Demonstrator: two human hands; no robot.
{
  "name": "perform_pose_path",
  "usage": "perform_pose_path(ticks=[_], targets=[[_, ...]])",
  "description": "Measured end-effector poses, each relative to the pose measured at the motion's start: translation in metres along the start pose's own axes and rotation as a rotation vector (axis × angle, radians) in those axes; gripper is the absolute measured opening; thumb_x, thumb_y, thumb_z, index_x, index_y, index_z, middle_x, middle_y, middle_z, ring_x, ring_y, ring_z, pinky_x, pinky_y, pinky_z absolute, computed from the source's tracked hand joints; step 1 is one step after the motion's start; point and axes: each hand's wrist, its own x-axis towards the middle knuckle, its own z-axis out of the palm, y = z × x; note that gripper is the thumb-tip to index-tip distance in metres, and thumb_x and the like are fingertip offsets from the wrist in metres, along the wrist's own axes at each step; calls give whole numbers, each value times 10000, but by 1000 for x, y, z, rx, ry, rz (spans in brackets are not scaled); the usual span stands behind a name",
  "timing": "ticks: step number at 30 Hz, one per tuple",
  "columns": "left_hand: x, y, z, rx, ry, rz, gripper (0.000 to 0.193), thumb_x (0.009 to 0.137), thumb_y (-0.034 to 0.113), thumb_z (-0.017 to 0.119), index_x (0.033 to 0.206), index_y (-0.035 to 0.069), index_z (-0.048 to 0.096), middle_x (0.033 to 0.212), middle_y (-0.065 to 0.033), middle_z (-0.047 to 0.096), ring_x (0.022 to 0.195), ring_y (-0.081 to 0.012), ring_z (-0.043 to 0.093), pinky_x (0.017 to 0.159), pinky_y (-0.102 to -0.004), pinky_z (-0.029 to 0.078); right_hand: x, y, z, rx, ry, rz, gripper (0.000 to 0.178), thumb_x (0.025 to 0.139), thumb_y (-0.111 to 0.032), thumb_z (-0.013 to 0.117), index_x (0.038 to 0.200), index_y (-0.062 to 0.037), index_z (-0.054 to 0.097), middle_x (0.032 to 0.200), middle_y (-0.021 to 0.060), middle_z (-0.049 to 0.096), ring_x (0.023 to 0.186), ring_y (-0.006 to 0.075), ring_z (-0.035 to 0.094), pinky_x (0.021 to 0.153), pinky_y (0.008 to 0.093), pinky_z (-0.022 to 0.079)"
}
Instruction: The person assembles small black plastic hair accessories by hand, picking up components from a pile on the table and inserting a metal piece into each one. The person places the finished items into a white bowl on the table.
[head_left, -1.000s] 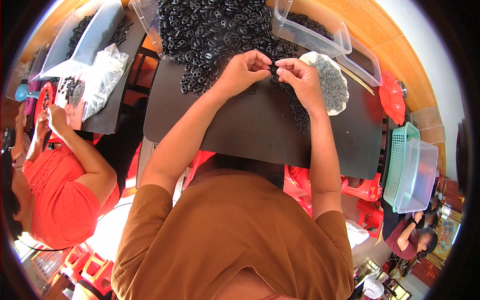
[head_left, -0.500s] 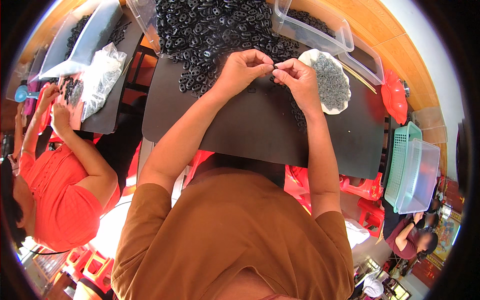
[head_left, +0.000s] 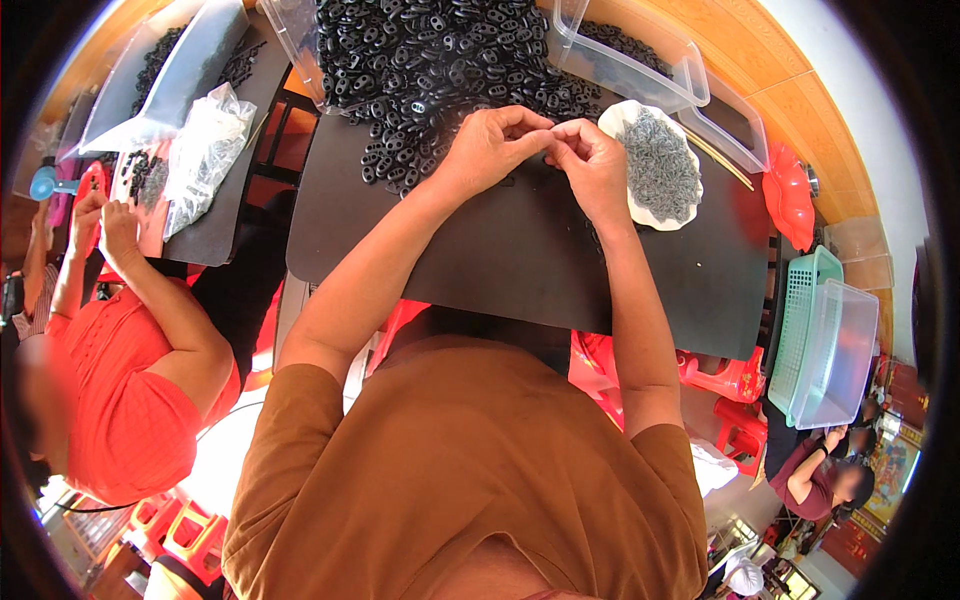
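Over the dark table [head_left: 450,255], my left hand [head_left: 490,148] and my right hand [head_left: 594,168] meet fingertip to fingertip. Both are closed in a pinch around a small black piece, which the fingers now almost wholly hide. Beyond my left hand spreads a big heap of black oval plastic pieces with two holes each [head_left: 430,60]. Close by my right hand sits a white scalloped dish [head_left: 611,122] filled with tiny grey parts [head_left: 660,165]. A few more black pieces lie partly covered beneath my right wrist.
A clear plastic bin [head_left: 640,75] with black pieces stands at the back, beside thin sticks [head_left: 722,160]. Farther right are a red dish [head_left: 790,195] and a green basket [head_left: 795,330]. At left, a person in red [head_left: 130,390] works at another table, near a plastic bag [head_left: 208,150].
My fingertips have drawn closer together, and the dark piece between them has gone from sight. My right hand has shifted slightly left. The person at left has brought their hands nearer each other.
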Motion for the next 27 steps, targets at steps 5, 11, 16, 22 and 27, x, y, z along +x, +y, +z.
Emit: perform_pose_path(ticks=[5, 11, 16, 22, 27], targets=[[4, -12, -6, -206, -83, -43, 153, 903, 114, 693, 990, -11, 688, 911, -61, 715, 849, -100, 662, 788, -251, 535, -1, -8, -8, 1, -152, 60, 43, 906, -40, 648, 942, -21, 636, 833, 31, 675, 725, 82, 644, 665, 220, 527], [5, -18, -7, -284, -214, -23, 104, 892, 92, 700, 949, 6, 691, 882, -45, 708, 831, -88, 651, 780, -245, 525, 0, -5, -19, 146, -291, 138, 185, 886, -38, 665, 1030, -43, 549, 867, 50, 671, 730, 102, 653, 660, 229, 521], [5, -13, -9, -183, -111, -37, 68, 882, 77, 705, 912, 16, 697, 869, -33, 705, 806, -85, 649, 757, -230, 521, -1, -7, -17, 144, -262, 119, 177, 887, -52, 673, 1036, -27, 580, 880, 56, 682, 737, 104, 655, 656, 225, 513], [-1, -1, -4, -11, -11, 39, 76, 877, 42, 690, 939, 2, 707, 858, -42, 713, 805, -90, 668, 725, -252, 541, -1, -4, -16, 163, -176, 109, 176, 883, -66, 691, 1038, -11, 632, 892, 68, 696, 745, 113, 659, 661, 232, 504], [-3, -5, 1, 296, 36, 348, 123, 844, 19, 688, 965, 1, 700, 880, -95, 719, 784, -167, 701, 716, -285, 556, 0, -1, -22, 186, -172, 153, 174, 877, -58, 693, 1035, -6, 645, 888, 60, 697, 742, 108, 656, 650, 229, 494]])
